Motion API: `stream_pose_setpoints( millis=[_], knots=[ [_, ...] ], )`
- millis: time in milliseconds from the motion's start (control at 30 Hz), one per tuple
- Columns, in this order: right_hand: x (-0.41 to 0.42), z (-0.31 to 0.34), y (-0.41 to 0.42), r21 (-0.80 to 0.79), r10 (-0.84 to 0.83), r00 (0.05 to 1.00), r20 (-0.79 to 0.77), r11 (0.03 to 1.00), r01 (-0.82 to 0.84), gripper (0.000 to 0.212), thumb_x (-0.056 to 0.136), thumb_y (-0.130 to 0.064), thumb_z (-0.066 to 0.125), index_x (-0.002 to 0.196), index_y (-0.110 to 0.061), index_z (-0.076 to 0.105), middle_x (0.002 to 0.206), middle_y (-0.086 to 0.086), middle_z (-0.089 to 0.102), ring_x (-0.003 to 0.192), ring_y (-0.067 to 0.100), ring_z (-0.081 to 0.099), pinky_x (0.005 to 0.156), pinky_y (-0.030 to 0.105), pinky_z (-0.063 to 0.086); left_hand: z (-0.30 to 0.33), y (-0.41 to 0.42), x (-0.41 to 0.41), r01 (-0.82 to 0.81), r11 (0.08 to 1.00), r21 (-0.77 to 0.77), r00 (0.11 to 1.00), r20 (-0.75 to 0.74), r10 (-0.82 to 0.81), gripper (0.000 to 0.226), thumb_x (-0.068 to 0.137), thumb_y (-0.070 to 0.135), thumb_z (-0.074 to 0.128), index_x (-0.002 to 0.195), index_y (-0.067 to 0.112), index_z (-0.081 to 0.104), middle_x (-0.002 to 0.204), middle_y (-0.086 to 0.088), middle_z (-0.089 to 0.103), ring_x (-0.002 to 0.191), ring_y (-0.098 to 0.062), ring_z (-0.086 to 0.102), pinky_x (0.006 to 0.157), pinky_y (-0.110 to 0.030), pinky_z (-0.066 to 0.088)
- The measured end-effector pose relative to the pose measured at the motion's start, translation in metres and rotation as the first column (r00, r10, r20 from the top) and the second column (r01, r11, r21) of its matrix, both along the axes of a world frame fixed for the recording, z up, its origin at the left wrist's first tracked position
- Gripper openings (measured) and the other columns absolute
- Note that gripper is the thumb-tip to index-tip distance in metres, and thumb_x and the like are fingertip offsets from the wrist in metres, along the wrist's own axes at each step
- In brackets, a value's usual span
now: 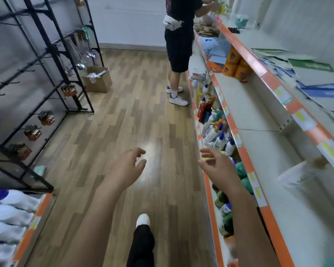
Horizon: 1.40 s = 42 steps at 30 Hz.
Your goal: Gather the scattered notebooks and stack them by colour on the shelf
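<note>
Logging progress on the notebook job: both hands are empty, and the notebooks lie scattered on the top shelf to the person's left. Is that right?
Not quite. The head view shows the notebooks scattered on the top shelf to the person's right, not left. The rest holds: the left hand and right hand are both empty.

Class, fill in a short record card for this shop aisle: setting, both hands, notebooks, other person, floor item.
setting: aisle beside an orange-edged shelf
left hand: open, holds nothing
right hand: open, holds nothing
notebooks: blue and green ones lie scattered on an upper shelf level
other person: stands farther along, reaching to the shelf
floor item: cardboard box by the black rack
</note>
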State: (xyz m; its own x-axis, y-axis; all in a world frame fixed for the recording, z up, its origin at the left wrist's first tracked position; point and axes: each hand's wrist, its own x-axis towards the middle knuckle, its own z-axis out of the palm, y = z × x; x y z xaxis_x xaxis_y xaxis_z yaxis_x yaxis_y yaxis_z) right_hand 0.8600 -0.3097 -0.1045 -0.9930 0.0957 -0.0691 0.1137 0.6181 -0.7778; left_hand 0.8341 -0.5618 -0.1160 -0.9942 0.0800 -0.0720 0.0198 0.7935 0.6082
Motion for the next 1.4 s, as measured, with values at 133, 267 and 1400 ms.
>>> stream_pose_setpoints(
  millis=[133,267,1400],
  knots=[
    [-0.065,0.003,0.008,0.041,-0.019,1.0,-0.004,0.999,0.02,0.039,0.09,-0.022,0.062,0.128,-0.018,0.053,0.123,0.0,0.058,0.107,0.011,0.053,0.093,0.031,0.047,0.0,0.01,-0.078,0.09,0.994,-0.064,0.996,0.022,-0.088,0.037,0.095,0.034,0.05,0.13,0.025,0.048,0.128,0.006,0.054,0.11,-0.01,0.053,0.078,-0.024,0.035],
    [-0.137,0.007,0.011,0.101,-0.04,0.999,0.007,0.994,0.039,0.042,0.09,-0.023,0.062,0.129,-0.019,0.05,0.126,0.0,0.056,0.105,0.007,0.049,0.089,0.023,0.039,0.015,0.018,-0.171,0.21,0.977,-0.043,0.973,0.102,-0.205,0.038,0.095,0.032,0.052,0.132,0.02,0.048,0.131,-0.001,0.052,0.109,-0.014,0.052,0.084,-0.025,0.041],
    [-0.474,0.063,0.184,0.044,-0.542,0.836,-0.087,0.836,0.546,0.038,0.093,-0.032,0.056,0.13,-0.03,0.048,0.126,-0.008,0.053,0.111,0.009,0.051,0.085,0.023,0.037,0.063,0.278,-0.608,0.734,0.667,-0.129,0.66,-0.094,-0.745,0.03,0.092,0.018,0.053,0.122,0.012,0.056,0.113,-0.008,0.058,0.1,-0.026,0.057,0.08,-0.032,0.043]
  ],
)
